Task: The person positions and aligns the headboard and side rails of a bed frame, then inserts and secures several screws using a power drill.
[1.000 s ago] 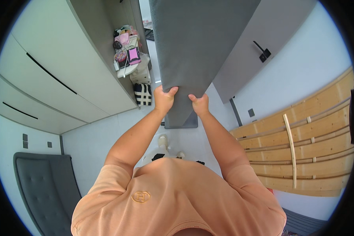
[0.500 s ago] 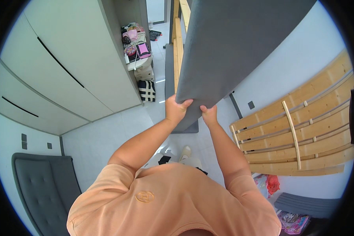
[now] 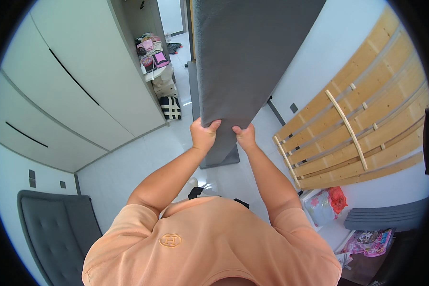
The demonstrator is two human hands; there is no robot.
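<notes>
Out in front of me I hold a long grey upholstered panel [image 3: 252, 57], which looks like a padded bed-frame piece, by its near end. My left hand [image 3: 206, 133] grips its left near corner, thumb on top. At the right near corner, my right hand [image 3: 245, 137] is clamped the same way, its fingers hidden beneath. The panel runs away from me past the upper edge of the picture. Below my hands, another grey padded piece [image 3: 229, 161] shows near the floor, largely covered by the panel.
A slatted wooden bed base [image 3: 352, 128] leans on the right wall. Pale wardrobes [image 3: 76, 90] line the left, beside a shelf of bags [image 3: 152, 52]. A dark tufted headboard [image 3: 52, 233] stands at lower left. Bags [image 3: 329, 205] and a grey ribbed piece [image 3: 386, 214] sit at lower right.
The held panel has swung left and now hides most of the wooden rails beside it. The room has shifted left in view. Both hands keep their grip.
</notes>
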